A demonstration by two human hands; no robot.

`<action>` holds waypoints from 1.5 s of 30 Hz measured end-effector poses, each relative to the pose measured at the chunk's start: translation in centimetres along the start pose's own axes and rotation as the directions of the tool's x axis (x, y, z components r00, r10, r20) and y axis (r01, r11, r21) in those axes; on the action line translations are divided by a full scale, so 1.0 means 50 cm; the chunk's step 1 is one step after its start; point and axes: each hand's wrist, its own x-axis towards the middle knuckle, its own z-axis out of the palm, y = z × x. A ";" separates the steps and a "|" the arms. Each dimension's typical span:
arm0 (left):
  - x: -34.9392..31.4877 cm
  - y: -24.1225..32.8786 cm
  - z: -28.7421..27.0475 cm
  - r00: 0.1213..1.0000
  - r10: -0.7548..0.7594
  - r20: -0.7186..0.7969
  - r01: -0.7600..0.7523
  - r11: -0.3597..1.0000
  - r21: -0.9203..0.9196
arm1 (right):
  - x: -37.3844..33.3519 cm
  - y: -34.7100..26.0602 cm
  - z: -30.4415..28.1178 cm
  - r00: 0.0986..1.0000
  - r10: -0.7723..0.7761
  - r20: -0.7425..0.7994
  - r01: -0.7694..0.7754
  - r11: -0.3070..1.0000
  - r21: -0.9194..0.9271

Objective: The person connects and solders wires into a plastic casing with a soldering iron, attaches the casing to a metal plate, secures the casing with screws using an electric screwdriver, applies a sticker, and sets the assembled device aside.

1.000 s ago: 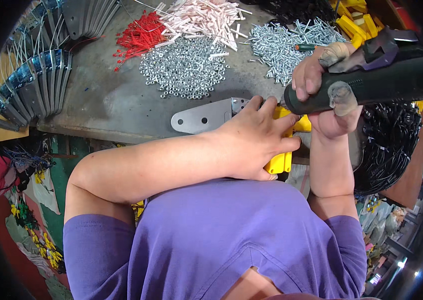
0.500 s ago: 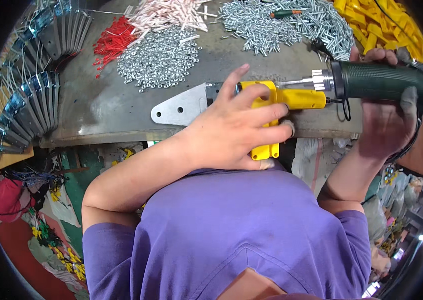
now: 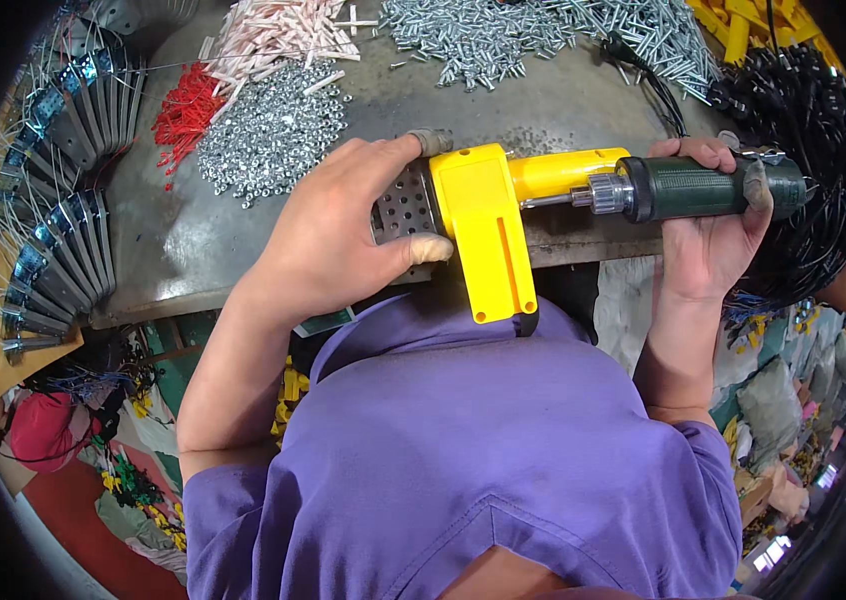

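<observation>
My left hand [image 3: 333,225] is wrapped around the perforated metal guard [image 3: 403,208] of a heating tool, thumb on the near side and fingers over the far side. The tool's yellow plastic housing [image 3: 483,235] sticks out to the right of that hand, and its yellow handle [image 3: 573,172] points further right. My right hand [image 3: 708,235] grips a dark green electric screwdriver [image 3: 693,188], held level. Its bit [image 3: 546,201] points left at the housing's right side, just nearer to me than the handle; whether the tip sits in a screw I cannot make out.
On the grey metal table [image 3: 173,255] lie piles of nuts [image 3: 273,125], red pieces [image 3: 183,110], pinkish-white tubes [image 3: 278,40] and screws [image 3: 483,40]. Wired metal parts [image 3: 73,250] stand in rows at left. Black cables [image 3: 798,180] and yellow plastic pieces [image 3: 743,25] are at right.
The heating tool has been turned over, its handle now beyond the bit. My left hand has shifted from the yellow housing to the metal guard. The screwdriver has moved left.
</observation>
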 end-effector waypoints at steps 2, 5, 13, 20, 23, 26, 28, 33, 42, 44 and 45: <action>-0.001 0.002 0.004 1.000 -0.011 -0.002 0.011 1.000 0.013 | 0.002 0.001 -0.008 1.000 0.001 -0.001 -0.001 1.000 0.000; -0.002 0.005 0.012 0.999 0.012 -0.030 -0.011 1.000 0.026 | 0.000 0.006 -0.021 0.999 0.019 0.036 -0.020 1.000 0.020; -0.002 -0.004 0.021 0.996 0.065 -0.060 -0.063 0.997 0.045 | 0.022 -0.001 0.000 0.998 -0.030 -0.062 0.030 1.000 -0.009; -0.002 -0.003 0.018 0.992 0.088 -0.088 -0.087 0.996 0.024 | 0.051 0.004 0.015 0.995 -0.077 -0.065 0.076 0.997 -0.026; -0.002 -0.003 0.016 0.993 0.083 -0.089 -0.083 0.997 0.007 | 0.054 0.014 0.010 0.999 -0.025 -0.034 0.025 1.000 -0.009; 0.001 0.001 0.014 0.994 0.072 -0.085 -0.073 0.997 -0.010 | 0.056 0.013 0.016 0.999 -0.007 -0.038 0.007 1.000 -0.018; 0.001 -0.001 0.012 0.995 0.065 -0.081 -0.067 0.998 -0.016 | 0.057 0.006 0.018 1.000 0.000 -0.013 -0.001 0.999 -0.046; 0.004 0.000 0.014 0.988 0.113 -0.108 -0.116 0.993 -0.022 | 0.059 0.013 0.011 1.000 -0.010 -0.012 0.010 0.999 -0.031; 0.000 -0.003 0.010 0.995 0.066 -0.073 -0.068 0.997 -0.021 | 0.062 0.005 0.044 0.986 0.007 0.166 -0.003 1.000 -0.026; 0.002 -0.003 0.011 0.996 0.065 -0.065 -0.067 0.998 -0.023 | 0.066 -0.002 0.034 0.998 0.016 0.059 -0.016 1.000 0.001; 0.002 -0.003 0.012 0.992 0.095 -0.078 -0.095 0.995 -0.004 | 0.066 0.002 0.019 1.000 0.001 0.009 -0.001 1.000 -0.025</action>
